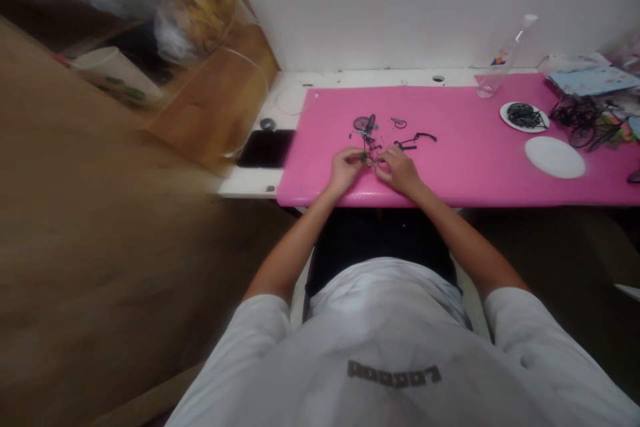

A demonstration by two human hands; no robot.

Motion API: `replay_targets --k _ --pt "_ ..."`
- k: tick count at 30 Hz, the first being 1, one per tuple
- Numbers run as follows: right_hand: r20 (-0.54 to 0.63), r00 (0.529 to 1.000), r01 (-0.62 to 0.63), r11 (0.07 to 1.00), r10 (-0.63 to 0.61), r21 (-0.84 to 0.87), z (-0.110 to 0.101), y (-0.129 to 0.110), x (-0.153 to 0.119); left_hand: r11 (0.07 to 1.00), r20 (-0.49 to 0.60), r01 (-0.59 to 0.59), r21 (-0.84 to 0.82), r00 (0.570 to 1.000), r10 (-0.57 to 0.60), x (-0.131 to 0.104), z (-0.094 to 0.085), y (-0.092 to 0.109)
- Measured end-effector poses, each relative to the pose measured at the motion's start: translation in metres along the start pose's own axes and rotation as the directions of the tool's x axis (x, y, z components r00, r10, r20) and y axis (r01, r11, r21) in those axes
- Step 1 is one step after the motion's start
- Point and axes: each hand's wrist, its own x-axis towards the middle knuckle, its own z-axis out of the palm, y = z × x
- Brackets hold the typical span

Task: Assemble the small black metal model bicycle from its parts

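Observation:
My left hand [346, 168] is closed on a small dark part near the front edge of the pink mat [460, 140]. Facing it, my right hand [399, 169] pinches near the same spot, its fingertips almost meeting the left ones; what it holds is too small to name. Just beyond my hands lies a miniature bicycle piece with a wheel [362, 124]. A small oval part [399, 123] rests to its right, and thin black parts [426, 136] lie beyond my right hand.
At the right are a white dish of black parts [505, 115], a white plate [555, 157], several black miniature bicycles [581, 136] and a clear bottle [500, 63]. A black flat object [266, 149] lies left of the mat, beside a wooden board [215, 93].

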Motion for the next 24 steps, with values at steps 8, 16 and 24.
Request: replay_targets --k 8,16,24 --pt "-0.012 0.999 0.039 0.999 -0.039 0.007 0.003 0.003 -0.001 0.997 0.001 -0.034 -0.075 0.999 0.034 -0.001 0.0 -0.006" --pt "-0.065 0.993 0.099 0.995 -0.099 0.002 0.01 0.012 -0.001 0.997 0.014 -0.064 -0.043 0.998 0.064 0.002 -0.003 -0.012" --pt "-0.058 0.993 0.098 0.995 -0.1 -0.026 0.009 0.01 -0.001 0.995 0.034 -0.054 -0.089 0.998 0.057 0.001 -0.002 -0.007"
